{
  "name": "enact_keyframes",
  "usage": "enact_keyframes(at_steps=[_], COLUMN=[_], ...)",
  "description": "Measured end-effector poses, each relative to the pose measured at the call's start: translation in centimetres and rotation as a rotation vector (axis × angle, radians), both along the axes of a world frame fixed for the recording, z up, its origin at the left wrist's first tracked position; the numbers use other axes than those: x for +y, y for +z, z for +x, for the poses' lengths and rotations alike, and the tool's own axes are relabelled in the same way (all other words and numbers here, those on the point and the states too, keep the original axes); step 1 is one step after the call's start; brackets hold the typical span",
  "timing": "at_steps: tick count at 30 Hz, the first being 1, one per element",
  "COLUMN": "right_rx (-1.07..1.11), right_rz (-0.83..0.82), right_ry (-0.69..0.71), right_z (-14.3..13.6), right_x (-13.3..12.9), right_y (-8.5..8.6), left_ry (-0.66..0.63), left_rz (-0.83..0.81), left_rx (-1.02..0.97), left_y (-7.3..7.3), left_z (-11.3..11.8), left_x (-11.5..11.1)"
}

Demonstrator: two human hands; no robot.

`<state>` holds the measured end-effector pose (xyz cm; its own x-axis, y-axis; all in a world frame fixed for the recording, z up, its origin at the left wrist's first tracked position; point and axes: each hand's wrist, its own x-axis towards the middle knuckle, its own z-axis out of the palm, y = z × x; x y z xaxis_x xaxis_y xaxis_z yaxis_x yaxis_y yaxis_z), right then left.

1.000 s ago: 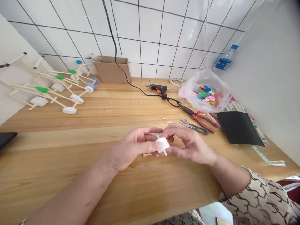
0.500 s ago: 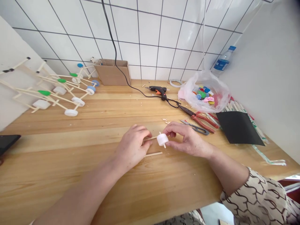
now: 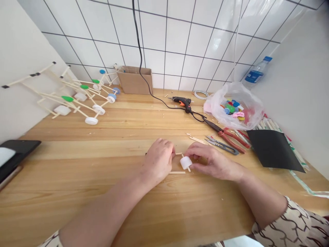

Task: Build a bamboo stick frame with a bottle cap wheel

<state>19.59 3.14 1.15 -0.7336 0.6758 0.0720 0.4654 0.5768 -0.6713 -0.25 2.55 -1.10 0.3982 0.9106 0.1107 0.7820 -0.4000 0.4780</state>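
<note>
My left hand [image 3: 159, 158] is closed on a thin wooden stick [image 3: 178, 154], whose bare end points right between my two hands. A small dark tip shows just left of the hand. My right hand [image 3: 214, 161] pinches a white bottle cap [image 3: 186, 163] by its right side. A short wooden peg [image 3: 189, 169] pokes out of the cap at top and bottom. The stick's right end comes near the cap's upper peg end; whether they touch I cannot tell. On the tabletop just below lies another short stick [image 3: 178, 172], partly behind my left hand.
Stick frames with cap wheels [image 3: 91, 120] stand at the left. Behind are a cardboard box [image 3: 135, 81] and a glue gun [image 3: 182, 101]. Pliers [image 3: 226, 135], thread snips [image 3: 223, 145], black sheet [image 3: 279, 149] and bag of caps [image 3: 248, 116] lie right; a phone [image 3: 28, 151] lies left.
The view has swung left, so everything sits further right. My left hand has turned more over its stick and hides more of it. My right hand keeps the white cap.
</note>
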Motion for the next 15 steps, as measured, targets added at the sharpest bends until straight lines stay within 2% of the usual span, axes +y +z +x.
enact_keyframes(at_steps=[15], right_rx=[-0.056], right_rz=[0.105], right_ry=[-0.005], right_z=[0.01], right_x=[-0.4], right_y=[-0.35], left_ry=[-0.048], left_rz=[0.041], left_rx=[-0.092], left_y=[-0.43], left_z=[-0.18], left_x=[-0.4])
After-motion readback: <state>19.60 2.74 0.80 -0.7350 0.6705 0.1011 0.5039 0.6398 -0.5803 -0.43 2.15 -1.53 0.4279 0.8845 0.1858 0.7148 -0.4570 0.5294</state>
